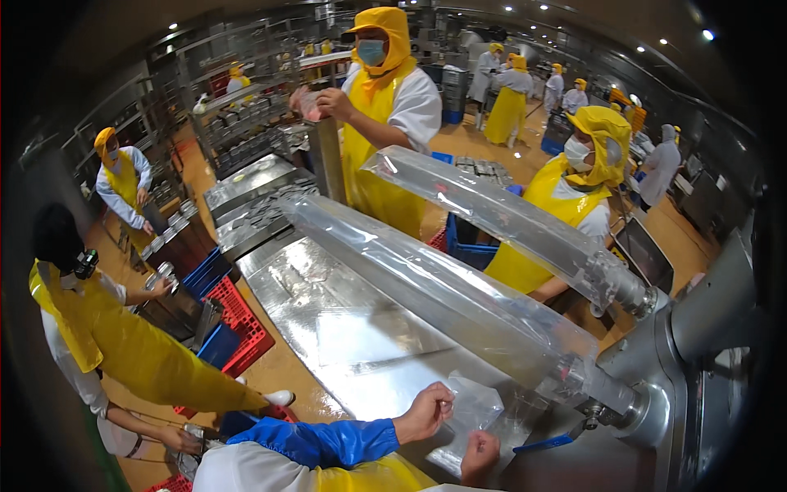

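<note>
Clear bag (474,407) pinched by both: left hand (425,412) curled on its edge, right hand (479,453) fisted at bottom

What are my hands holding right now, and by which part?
Both hands hold a clear plastic bag over the steel table: the left hand pinches its near left edge, and the right hand grips its lower edge.

Both hands (424,412) (479,453) in pinching grip
</note>
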The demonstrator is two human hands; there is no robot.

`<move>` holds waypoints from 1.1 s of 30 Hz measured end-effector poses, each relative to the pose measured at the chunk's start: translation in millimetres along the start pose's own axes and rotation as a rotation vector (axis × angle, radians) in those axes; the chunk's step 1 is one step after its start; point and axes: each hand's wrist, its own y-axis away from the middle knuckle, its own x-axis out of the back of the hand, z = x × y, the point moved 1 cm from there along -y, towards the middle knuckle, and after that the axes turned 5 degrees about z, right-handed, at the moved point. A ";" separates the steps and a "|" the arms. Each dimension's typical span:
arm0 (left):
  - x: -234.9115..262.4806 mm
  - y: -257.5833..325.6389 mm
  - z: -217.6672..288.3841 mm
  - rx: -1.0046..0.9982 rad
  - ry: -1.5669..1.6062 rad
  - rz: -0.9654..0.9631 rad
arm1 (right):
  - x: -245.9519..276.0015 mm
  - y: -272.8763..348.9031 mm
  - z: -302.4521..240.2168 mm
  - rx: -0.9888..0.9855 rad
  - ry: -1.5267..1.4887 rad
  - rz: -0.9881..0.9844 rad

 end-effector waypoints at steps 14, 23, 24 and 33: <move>-0.3 34.9 56.5 -0.447 -1.037 -0.192 | -24.6 -22.8 -23.2 -0.524 -0.834 -0.321; 23.3 39.3 11.1 -0.351 -1.072 -0.140 | 39.1 -38.0 30.0 -0.688 -0.901 0.194; 29.9 36.4 5.4 -0.310 -1.046 -0.152 | 61.6 -28.8 44.9 -0.674 -0.891 0.262; 21.2 31.8 1.7 -0.135 -0.669 -0.143 | 124.0 -109.9 -68.1 -0.206 -0.747 0.347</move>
